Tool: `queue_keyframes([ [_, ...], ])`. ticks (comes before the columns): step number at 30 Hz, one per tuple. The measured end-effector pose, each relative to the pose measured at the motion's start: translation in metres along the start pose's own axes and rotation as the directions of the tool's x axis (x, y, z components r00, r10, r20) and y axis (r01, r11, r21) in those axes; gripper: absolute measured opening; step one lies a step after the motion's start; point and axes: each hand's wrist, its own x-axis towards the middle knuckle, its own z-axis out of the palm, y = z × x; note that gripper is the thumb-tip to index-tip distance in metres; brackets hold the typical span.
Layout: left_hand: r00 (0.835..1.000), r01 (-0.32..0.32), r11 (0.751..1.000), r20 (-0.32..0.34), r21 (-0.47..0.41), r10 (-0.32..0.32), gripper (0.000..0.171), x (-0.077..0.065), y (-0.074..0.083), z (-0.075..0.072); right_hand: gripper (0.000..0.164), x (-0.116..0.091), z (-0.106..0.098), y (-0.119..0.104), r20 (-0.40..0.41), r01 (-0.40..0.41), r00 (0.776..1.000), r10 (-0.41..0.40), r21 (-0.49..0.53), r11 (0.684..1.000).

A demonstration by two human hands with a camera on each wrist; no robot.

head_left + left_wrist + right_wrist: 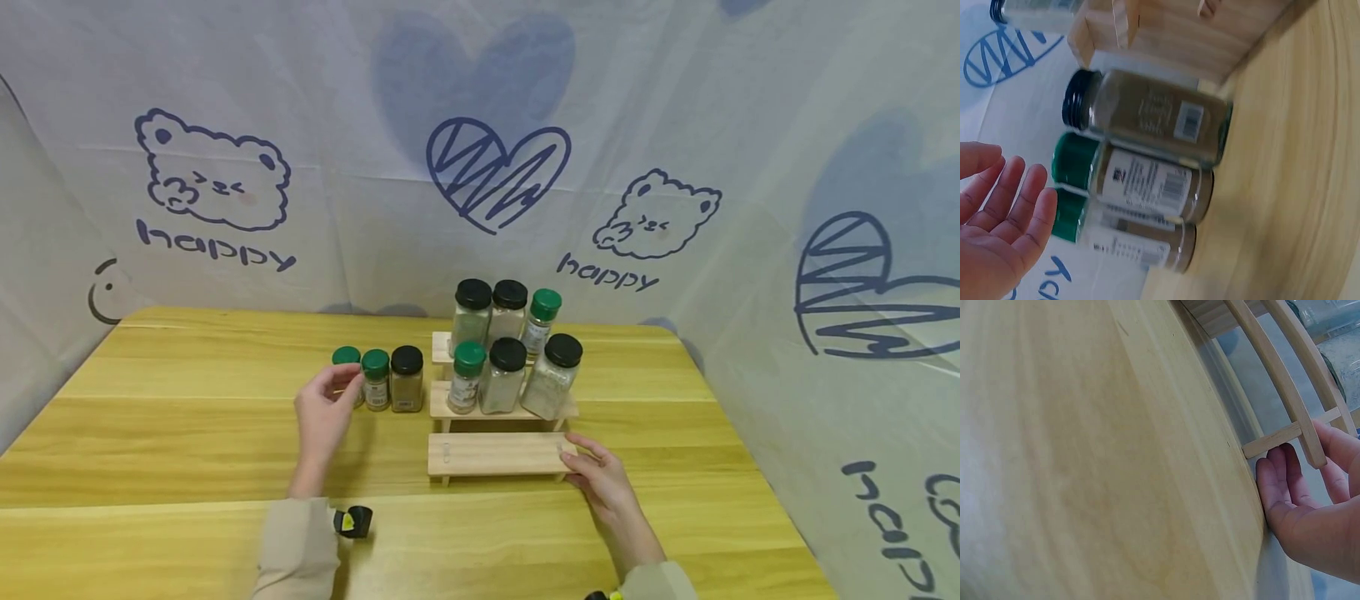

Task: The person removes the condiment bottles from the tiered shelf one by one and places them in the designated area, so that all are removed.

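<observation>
My left hand (324, 410) is at the leftmost of three spice jars standing in a row on the table, its fingers loosely bent and holding nothing. That green-capped jar (347, 355) is partly hidden by the hand. Beside it stand another green-capped spice jar (377, 390) and a black-lidded spice jar (407, 387) of brownish powder, both upright. My right hand (606, 483) grips the right end of the lowest step of a tiered wooden rack (502, 455). In the right wrist view, its fingers (1277, 472) curl beneath the step's end, by the leg.
Several jars with black or green lids stand on the rack's upper two steps, among them a large black-lidded jar (552, 382) at the right of the middle step. A printed white cloth (360, 250) hangs behind the wooden table (187, 433) and along its right side.
</observation>
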Motion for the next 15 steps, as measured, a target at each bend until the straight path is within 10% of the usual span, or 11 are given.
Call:
queue_keyframes([
  [15, 0.99, -0.022, 0.998, 0.136, -0.064, 0.03, 0.014, -0.006, 0.018, 0.029, 0.036, -0.001, 0.001, 0.0, -0.003, -0.005, 1.0, 0.005, -0.018, 1.0],
])
